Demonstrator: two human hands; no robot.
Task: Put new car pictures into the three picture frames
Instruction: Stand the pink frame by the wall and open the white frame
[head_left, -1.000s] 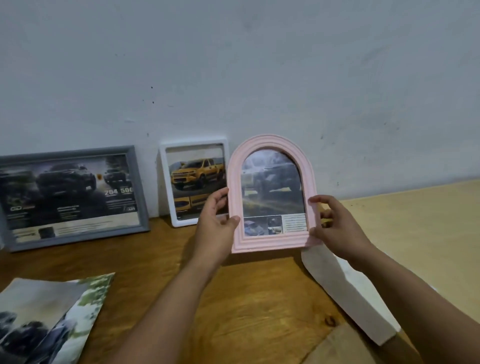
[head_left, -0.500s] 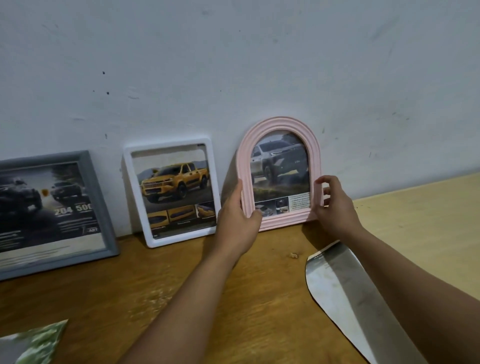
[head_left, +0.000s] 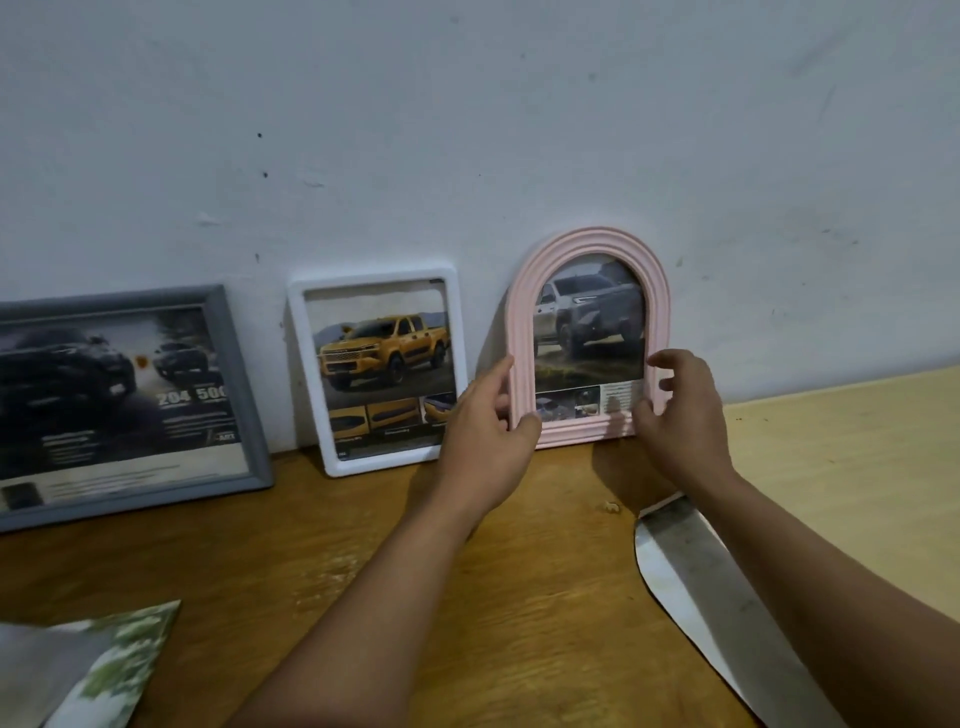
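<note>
A pink arched frame (head_left: 589, 244) with a picture of a silver pickup stands on the wooden table (head_left: 363, 561), leaning on the white wall. My left hand (head_left: 483, 441) pinches its lower left edge, thumb in front. My right hand (head_left: 685, 426) holds the lower right edge loosely, fingers curled. Left of it a white frame (head_left: 374, 275) with a yellow pickup leans on the wall. Further left stands a grey frame (head_left: 228, 364) holding a dark car picture, cut off by the image edge.
A trimmed piece of paper (head_left: 691, 571) lies face down under my right forearm. Another printed sheet (head_left: 104, 665) lies at the lower left corner. A lighter wooden board (head_left: 857, 467) adjoins the table on the right. A small crumb (head_left: 612, 506) lies near the pink frame.
The pink frame moved from mid-air in front of me back to the wall and now stands on the table. Both hands went with it, and my right fingers have loosened.
</note>
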